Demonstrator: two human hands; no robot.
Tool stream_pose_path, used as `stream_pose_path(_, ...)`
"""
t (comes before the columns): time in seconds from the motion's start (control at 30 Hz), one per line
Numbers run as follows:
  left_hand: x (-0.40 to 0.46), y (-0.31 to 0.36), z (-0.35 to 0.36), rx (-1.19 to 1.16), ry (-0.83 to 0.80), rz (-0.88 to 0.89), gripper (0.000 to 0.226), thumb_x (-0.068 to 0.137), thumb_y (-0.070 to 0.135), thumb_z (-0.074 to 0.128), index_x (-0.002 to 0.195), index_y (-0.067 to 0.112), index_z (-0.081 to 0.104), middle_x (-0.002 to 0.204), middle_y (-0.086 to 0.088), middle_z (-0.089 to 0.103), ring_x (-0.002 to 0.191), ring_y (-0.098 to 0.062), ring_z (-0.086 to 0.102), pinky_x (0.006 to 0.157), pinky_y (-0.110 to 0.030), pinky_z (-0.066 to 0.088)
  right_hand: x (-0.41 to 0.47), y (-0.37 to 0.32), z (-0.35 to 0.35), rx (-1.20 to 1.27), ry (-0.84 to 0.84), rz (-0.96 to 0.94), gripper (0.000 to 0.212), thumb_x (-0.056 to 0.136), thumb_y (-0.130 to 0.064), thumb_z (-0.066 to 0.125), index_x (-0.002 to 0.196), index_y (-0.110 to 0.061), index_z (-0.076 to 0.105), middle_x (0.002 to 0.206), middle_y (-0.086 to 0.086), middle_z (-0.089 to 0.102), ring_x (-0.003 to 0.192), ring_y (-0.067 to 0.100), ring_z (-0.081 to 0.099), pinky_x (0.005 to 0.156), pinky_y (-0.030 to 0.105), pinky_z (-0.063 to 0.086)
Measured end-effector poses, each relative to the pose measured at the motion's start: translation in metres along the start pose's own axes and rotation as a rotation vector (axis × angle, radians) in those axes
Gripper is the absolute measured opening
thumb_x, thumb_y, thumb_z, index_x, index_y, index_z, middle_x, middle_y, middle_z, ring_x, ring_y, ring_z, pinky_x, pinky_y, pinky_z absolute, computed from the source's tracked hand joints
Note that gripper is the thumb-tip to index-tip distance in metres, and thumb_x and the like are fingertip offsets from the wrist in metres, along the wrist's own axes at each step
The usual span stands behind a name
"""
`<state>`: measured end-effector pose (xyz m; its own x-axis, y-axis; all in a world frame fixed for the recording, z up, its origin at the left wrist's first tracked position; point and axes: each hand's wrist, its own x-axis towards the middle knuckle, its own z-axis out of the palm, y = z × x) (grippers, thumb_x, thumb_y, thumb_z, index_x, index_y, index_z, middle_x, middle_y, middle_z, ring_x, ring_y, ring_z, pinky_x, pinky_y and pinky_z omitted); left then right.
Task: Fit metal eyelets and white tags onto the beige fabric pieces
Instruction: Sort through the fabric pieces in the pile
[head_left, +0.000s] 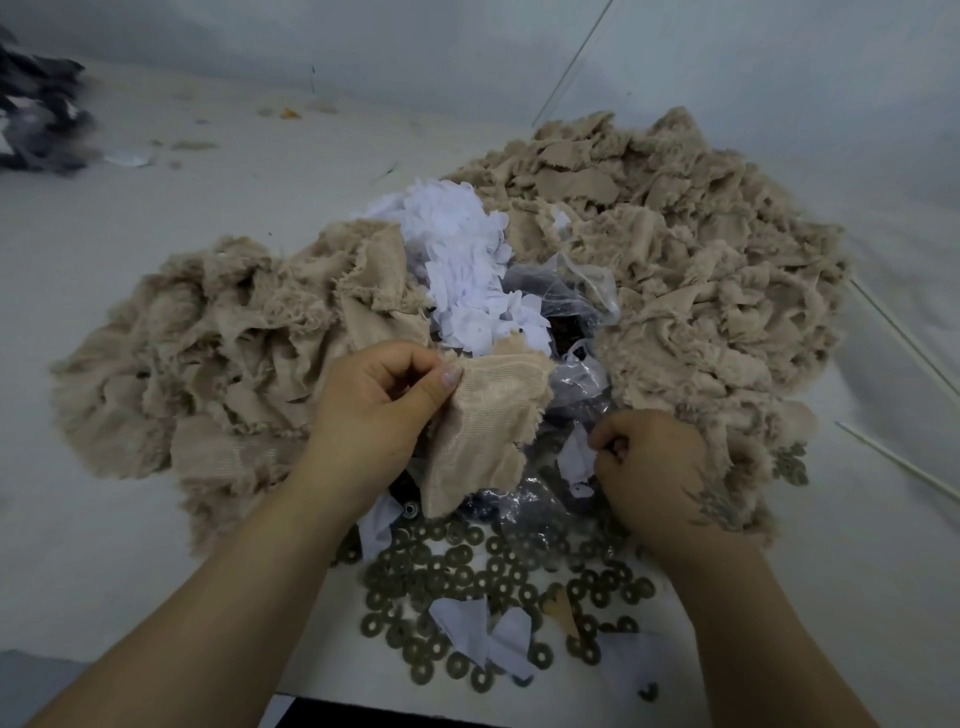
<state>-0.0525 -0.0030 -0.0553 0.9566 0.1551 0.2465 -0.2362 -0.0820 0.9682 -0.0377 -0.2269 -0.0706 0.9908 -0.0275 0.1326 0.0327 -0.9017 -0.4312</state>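
Observation:
My left hand (376, 410) pinches the upper left corner of a beige fabric piece (488, 426), which hangs down over a clear plastic bag. My right hand (660, 462) is curled, its fingertips pinching a small white tag (575, 457) just right of that piece. Several bronze ring-shaped eyelets (467, 571) lie scattered on the table in front of me, with a few loose white tags (483, 631) among them. A heap of white tags (467, 260) sits behind the held piece.
Large heaps of beige fabric pieces lie on the left (218, 338) and on the right (701, 260). A crumpled clear plastic bag (566, 301) holds dark parts in the middle. Thin pale sticks (898, 332) lie at the right. Dark fabric (36, 114) is piled far left.

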Motion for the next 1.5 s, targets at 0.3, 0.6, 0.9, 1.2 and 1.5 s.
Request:
stream_pose_path(0.3, -0.004, -0.004, 0.009, 0.034, -0.077, 0.011, 0.017, 0.088, 0.018, 0.069, 0.072, 0.022, 0.072, 0.059, 0.001, 0.065, 0.053, -0.012, 0.056, 0.050, -0.028, 0.049, -0.008, -0.009, -0.010, 0.471, 0.158, -0.064, 0.013, 0.095, -0.009, 0.062, 0.097, -0.017, 0.072, 0.079, -0.009, 0.071, 0.069, 0.004, 0.068, 0.058, 0.012, 0.052)
stream_pose_path(0.6, -0.007, -0.002, 0.016, -0.095, -0.110, -0.064, 0.013, 0.083, 0.020, 0.069, 0.072, 0.014, 0.073, 0.065, 0.002, 0.069, 0.059, -0.007, 0.060, 0.056, -0.018, 0.051, -0.022, -0.015, -0.003, 0.893, -0.180, 0.039, 0.022, 0.085, -0.002, 0.073, 0.101, -0.016, 0.069, 0.086, -0.008, 0.077, 0.078, 0.004, 0.073, 0.064, 0.012, 0.054)
stream_pose_path(0.9, -0.009, -0.002, 0.020, -0.102, -0.144, -0.052, 0.010, 0.082, 0.018, 0.070, 0.074, 0.016, 0.074, 0.071, 0.003, 0.072, 0.066, -0.007, 0.064, 0.061, -0.019, 0.053, -0.023, -0.030, 0.008, 1.085, -0.154, -0.128, 0.029, 0.084, 0.011, 0.067, 0.102, -0.012, 0.074, 0.092, 0.001, 0.078, 0.084, 0.016, 0.074, 0.071, 0.022, 0.058)
stream_pose_path(1.2, -0.011, -0.005, 0.022, 0.005, -0.145, -0.023, 0.020, 0.081, 0.006, 0.076, 0.071, 0.023, 0.074, 0.073, 0.004, 0.072, 0.068, -0.008, 0.065, 0.066, -0.023, 0.057, -0.023, -0.036, 0.016, 1.146, -0.022, -0.078, 0.033, 0.083, 0.010, 0.068, 0.096, -0.019, 0.075, 0.093, -0.003, 0.078, 0.088, 0.013, 0.074, 0.075, 0.024, 0.059)
stream_pose_path(1.5, -0.011, -0.005, 0.026, 0.096, -0.119, 0.035, 0.018, 0.081, 0.011, 0.078, 0.071, 0.025, 0.073, 0.071, 0.004, 0.072, 0.065, -0.012, 0.064, 0.063, -0.037, 0.057, -0.026, -0.037, 0.024, 1.314, -0.040, 0.083, 0.028, 0.086, 0.011, 0.063, 0.105, -0.006, 0.075, 0.101, 0.010, 0.077, 0.097, 0.028, 0.073, 0.085, 0.040, 0.059)
